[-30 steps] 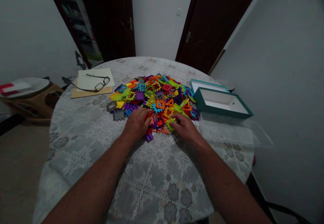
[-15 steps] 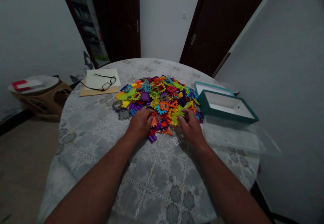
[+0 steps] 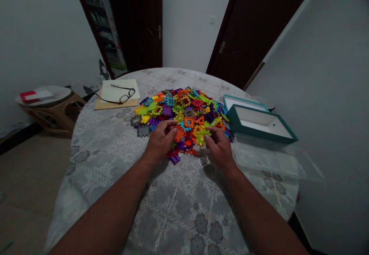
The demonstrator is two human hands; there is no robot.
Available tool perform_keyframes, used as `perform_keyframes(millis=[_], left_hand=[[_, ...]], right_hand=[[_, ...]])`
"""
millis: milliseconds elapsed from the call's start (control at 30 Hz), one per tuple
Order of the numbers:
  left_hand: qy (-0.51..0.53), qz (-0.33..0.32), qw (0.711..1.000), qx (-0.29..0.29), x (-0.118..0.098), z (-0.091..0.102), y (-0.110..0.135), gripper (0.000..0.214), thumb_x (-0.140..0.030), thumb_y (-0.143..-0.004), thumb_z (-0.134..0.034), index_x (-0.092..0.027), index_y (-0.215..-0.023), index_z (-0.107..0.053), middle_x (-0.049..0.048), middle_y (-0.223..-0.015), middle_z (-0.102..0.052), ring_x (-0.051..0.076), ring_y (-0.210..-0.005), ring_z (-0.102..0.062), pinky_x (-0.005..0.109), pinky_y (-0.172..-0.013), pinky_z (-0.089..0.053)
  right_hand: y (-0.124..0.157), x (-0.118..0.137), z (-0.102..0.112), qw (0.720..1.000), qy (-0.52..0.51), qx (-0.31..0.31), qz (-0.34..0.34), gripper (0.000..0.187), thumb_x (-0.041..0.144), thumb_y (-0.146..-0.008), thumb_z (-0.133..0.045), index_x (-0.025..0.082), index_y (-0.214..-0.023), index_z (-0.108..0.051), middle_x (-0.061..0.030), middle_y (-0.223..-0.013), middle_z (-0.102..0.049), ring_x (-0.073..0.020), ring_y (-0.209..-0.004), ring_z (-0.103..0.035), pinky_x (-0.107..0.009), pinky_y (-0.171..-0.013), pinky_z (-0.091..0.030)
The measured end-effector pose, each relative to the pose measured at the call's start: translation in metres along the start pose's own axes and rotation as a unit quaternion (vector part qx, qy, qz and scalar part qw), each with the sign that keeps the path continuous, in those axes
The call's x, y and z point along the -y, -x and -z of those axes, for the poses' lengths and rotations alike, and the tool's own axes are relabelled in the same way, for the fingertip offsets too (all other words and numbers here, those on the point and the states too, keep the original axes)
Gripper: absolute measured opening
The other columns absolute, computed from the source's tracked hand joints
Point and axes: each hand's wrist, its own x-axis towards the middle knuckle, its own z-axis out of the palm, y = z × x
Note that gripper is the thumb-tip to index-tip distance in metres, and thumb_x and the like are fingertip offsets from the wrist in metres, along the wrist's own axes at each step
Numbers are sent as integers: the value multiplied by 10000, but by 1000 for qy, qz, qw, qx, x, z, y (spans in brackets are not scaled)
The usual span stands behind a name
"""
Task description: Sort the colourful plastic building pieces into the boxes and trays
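Note:
A heap of colourful interlocking plastic building pieces (image 3: 188,112) lies on the table in front of me. At its near left edge my left hand (image 3: 160,139) pinches an orange toothed square piece (image 3: 179,133) between thumb and fingers. My right hand (image 3: 221,149) grips a lime-green toothed piece (image 3: 203,135) at the near right of the heap. The two held pieces are apart. A small white window-frame piece (image 3: 203,162) lies on the cloth beside my right hand, and a purple piece (image 3: 175,159) lies below my left.
Eyeglasses (image 3: 123,99) rest on papers (image 3: 108,91) at the far left. An open teal box (image 3: 261,124) stands on the right, with clear plastic trays (image 3: 265,155) before it. The round table has a patterned grey cloth (image 3: 178,209). A stool (image 3: 57,109) stands left.
My left hand has lifted the orange piece slightly and turned it flat toward me. The lime-green piece in my right hand has tilted to face me more. The view has shifted slightly.

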Motion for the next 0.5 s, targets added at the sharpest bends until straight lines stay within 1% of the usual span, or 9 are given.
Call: perform_keyframes(millis=[67, 133, 200, 267, 333, 400, 500], left_hand=[[54, 34, 998, 22, -2, -4, 2, 250, -337, -956, -698, -233, -1174, -761, 67, -1002, -743, 245, -910, -701, 424, -828, -627], [118, 70, 989, 47, -4, -9, 5, 250, -373, -942, -723, -227, -1143, -756, 56, -987, -731, 222, -857, -700, 381, -754, -639], [189, 112, 973, 70, -5, -13, 8, 279, -428, -928, -751, -234, -1128, -726, 34, -972, -701, 192, -777, -694, 353, -673, -650], [237, 149, 956, 89, -7, -16, 10, 321, -473, -914, -774, -246, -1122, -684, 10, -974, -661, 165, -718, -690, 338, -615, -659], [241, 157, 953, 92, -9, -16, 11, 327, -483, -914, -780, -252, -1104, -649, -4, -990, -626, 150, -711, -695, 332, -605, -671], [219, 146, 961, 84, -11, -16, 12, 310, -484, -933, -764, -257, -1090, -624, -13, -989, -598, 142, -713, -692, 330, -601, -679], [195, 140, 967, 86, -14, -18, 14, 302, -502, -956, -736, -259, -1074, -603, -19, -946, -582, 139, -681, -664, 311, -554, -660]], right_hand=[[3, 1, -4, 1000, -17, 10, 0, 336, 450, -988, -687, 270, -1272, -683, -5, -917, -644, -179, -725, -568, -323, -641, -496], [7, 1, -10, 999, -22, 22, -12, 348, 461, -975, -704, 278, -1272, -691, -10, -926, -663, -182, -731, -583, -329, -650, -528], [10, 2, -16, 998, -38, 40, -34, 363, 471, -965, -713, 279, -1272, -689, -15, -945, -686, -186, -755, -615, -328, -669, -556], [11, 4, -21, 995, -69, 50, -57, 348, 470, -950, -726, 280, -1237, -684, -12, -953, -692, -182, -769, -632, -312, -668, -566], [12, 6, -24, 991, -101, 50, -77, 320, 466, -924, -747, 284, -1178, -674, 1, -934, -682, -172, -746, -626, -292, -634, -560], [12, 8, -25, 986, -126, 51, -96, 321, 475, -900, -767, 286, -1135, -659, 12, -910, -673, -164, -705, -616, -277, -589, -550], [13, 9, -27, 983, -135, 66, -102, 343, 494, -895, -777, 281, -1132, -650, 10, -909, -689, -163, -682, -624, -277, -579, -551]])
